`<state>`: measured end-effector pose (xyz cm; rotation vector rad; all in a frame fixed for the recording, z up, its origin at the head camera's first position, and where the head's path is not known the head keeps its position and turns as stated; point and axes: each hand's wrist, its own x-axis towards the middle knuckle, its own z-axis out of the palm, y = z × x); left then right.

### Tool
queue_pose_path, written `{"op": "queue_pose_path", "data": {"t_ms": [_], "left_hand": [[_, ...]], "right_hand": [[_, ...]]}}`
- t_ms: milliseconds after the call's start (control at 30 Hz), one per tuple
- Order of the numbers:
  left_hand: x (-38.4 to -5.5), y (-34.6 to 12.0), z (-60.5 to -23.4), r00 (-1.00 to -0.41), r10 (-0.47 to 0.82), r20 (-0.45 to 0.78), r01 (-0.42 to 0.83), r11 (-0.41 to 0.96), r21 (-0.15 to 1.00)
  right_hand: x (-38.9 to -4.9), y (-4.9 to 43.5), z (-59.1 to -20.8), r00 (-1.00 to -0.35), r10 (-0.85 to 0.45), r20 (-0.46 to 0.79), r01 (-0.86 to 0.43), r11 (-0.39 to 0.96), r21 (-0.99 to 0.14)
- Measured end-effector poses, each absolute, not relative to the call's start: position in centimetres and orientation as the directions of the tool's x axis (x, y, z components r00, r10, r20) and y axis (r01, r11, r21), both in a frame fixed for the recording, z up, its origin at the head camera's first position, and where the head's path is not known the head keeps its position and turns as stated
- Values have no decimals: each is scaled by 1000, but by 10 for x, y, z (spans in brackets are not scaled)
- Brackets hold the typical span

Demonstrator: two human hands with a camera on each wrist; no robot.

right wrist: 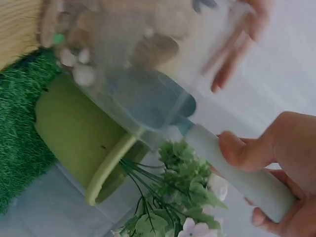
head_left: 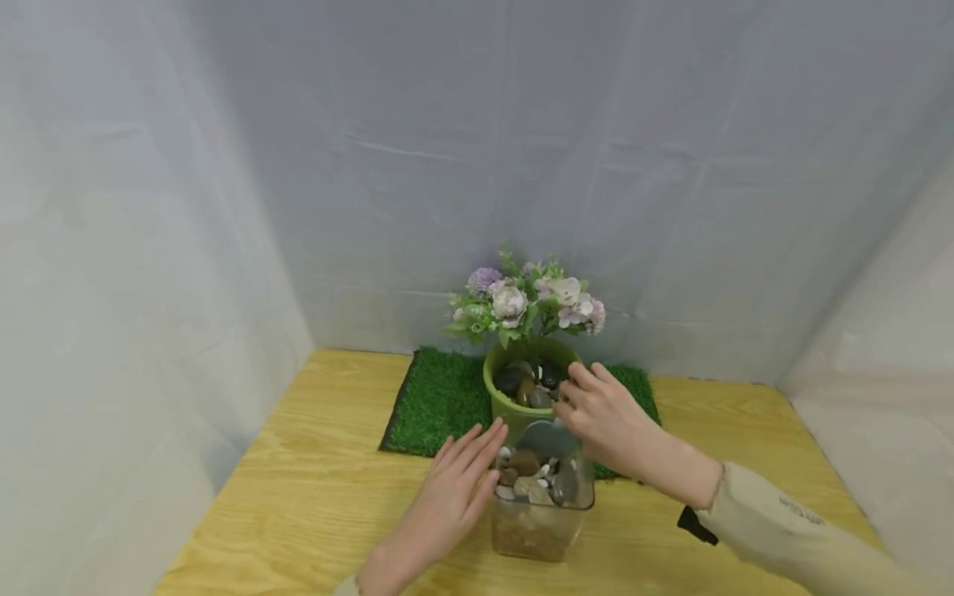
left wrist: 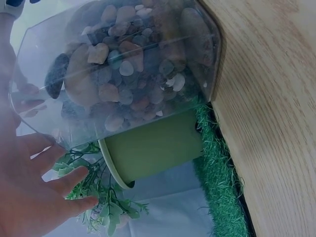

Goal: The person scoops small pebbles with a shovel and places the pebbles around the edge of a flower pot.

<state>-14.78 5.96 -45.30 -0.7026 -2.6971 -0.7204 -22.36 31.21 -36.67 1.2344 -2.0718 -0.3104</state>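
Note:
My right hand (head_left: 607, 422) grips the pale handle (right wrist: 217, 160) of a small trowel, fingers and thumb curled round it. The trowel's blue-grey blade (head_left: 544, 439) dips inside a clear plastic container (head_left: 532, 530) filled with stones (head_left: 525, 488) of mixed sizes. At the container's left side lies my left hand (head_left: 450, 488), its fingers extended near the rim; whether they touch it I cannot tell. Just behind stands a green flowerpot (head_left: 514, 406) with larger dark and brown stones in it and artificial flowers (head_left: 510, 302) rising out of it.
The pot stands on a green artificial turf mat (head_left: 447, 397), which lies on a wood-grain table (head_left: 298, 480). Pale sheets (head_left: 417, 165) hang behind the table and along both sides. The container stands at the mat's front edge.

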Motion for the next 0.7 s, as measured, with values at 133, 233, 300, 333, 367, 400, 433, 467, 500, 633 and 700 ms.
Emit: {"op": "queue_pose_path", "data": {"t_ms": [133,233,300,333,367,400,433,467,500,633,700], "left_hand": [[-148,60,-455,-847,390,360,516,766,384],[-147,60,-455,-850,387,359,513,765,390],[-147,60,-454,-851,386,357,511,764,394],[-147,60,-454,-852,386,355,511,763,396],[-147,60,-454,-852,386,354,511,763,396],[-147,60,-454,-853,387,350,509,764,397],[-147,60,-454,-853,388,349,509,763,398],[-147,60,-454,-853,387,349,509,763,398],[-147,60,-454,-853,387,350,509,764,396],[-148,60,-454,-854,380,356,507,762,403],[-148,60,-454,-855,376,356,504,763,406]], "right_hand": [[-230,318,-361,-359,-809,465,-758,543,360],[-233,323,-356,-398,-805,441,-807,536,249],[-233,328,-354,-423,-803,420,-826,533,185],[-233,329,-353,-427,-802,418,-830,531,172],[-233,330,-352,-424,-802,421,-829,531,176],[-232,331,-352,-412,-802,432,-825,530,197],[-231,331,-351,-390,-803,450,-817,527,232],[-229,331,-350,-363,-806,467,-802,525,284],[-227,330,-349,-329,-813,480,-782,519,344],[-218,319,-351,-188,-883,431,-676,434,595],[-215,314,-356,-153,-919,364,-615,377,693]]}}
